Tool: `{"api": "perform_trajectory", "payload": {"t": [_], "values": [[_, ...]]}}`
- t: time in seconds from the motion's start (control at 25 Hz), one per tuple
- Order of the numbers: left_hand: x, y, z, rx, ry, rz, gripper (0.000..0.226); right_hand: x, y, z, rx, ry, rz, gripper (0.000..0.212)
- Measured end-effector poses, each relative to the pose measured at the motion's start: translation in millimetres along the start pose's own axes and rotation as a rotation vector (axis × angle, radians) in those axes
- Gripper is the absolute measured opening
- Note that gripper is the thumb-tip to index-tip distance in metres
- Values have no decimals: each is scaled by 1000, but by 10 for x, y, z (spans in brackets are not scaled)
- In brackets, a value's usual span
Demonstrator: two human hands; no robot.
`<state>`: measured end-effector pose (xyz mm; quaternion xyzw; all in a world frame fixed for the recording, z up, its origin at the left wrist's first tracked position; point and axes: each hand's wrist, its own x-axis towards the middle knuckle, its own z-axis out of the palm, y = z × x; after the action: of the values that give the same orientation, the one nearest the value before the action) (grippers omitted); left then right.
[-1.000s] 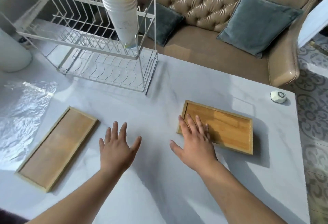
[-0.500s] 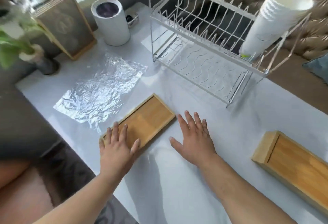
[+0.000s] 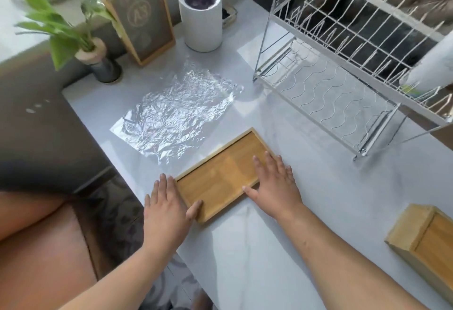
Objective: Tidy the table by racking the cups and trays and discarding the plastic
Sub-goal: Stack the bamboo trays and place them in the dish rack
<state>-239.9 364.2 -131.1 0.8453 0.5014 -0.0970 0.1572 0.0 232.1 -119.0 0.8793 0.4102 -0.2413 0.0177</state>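
Observation:
A wooden tray (image 3: 220,174) lies flat near the table's left edge. My left hand (image 3: 166,206) rests at its near left end, thumb against the rim, fingers spread. My right hand (image 3: 274,184) lies flat over the tray's right end, fingers apart. Neither hand has lifted it. A crumpled sheet of clear plastic (image 3: 176,113) lies just beyond the tray. A second wooden tray (image 3: 426,243) sits at the right edge of view. The white wire rack (image 3: 338,69) stands at the back right, with a stack of white paper cups (image 3: 431,64) lying in its upper tier.
A white cylindrical bin (image 3: 201,15) stands behind the plastic. A wooden-framed board (image 3: 142,12) leans at the back left beside a potted plant (image 3: 73,22). The table's left edge drops to a patterned rug and a brown seat (image 3: 44,248).
The view swung left from the right tray to the left one. Both hands moved onto the left tray, the left to its near end and the right onto its far end.

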Motion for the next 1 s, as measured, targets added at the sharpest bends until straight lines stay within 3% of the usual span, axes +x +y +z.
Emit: {"api": "perform_trajectory", "payload": {"t": [0.12,0.28,0.4,0.52,0.64,0.76,0.88,1.0], "values": [[-41,19,7,-12,-11,-5,110,-153,87,57,38,22,54,97],[-90,194,60,-33,-55,94,94,-521,246,106,125,69,167,103],[-121,416,94,-105,-91,133,80,-732,381,87,417,165,378,101],[-164,675,121,-181,-163,88,68,-895,627,44,577,101,604,85],[-275,935,117,-296,-156,68,44,-1127,889,29,713,95,711,54],[-442,1284,34,-468,-127,26,51,-1441,1159,18,864,212,734,22],[-553,1685,-62,-653,-96,17,43,-1766,1422,-17,1023,417,751,25],[-667,2142,-173,-774,-109,48,24,-2090,1757,-107,961,567,797,25]]}}
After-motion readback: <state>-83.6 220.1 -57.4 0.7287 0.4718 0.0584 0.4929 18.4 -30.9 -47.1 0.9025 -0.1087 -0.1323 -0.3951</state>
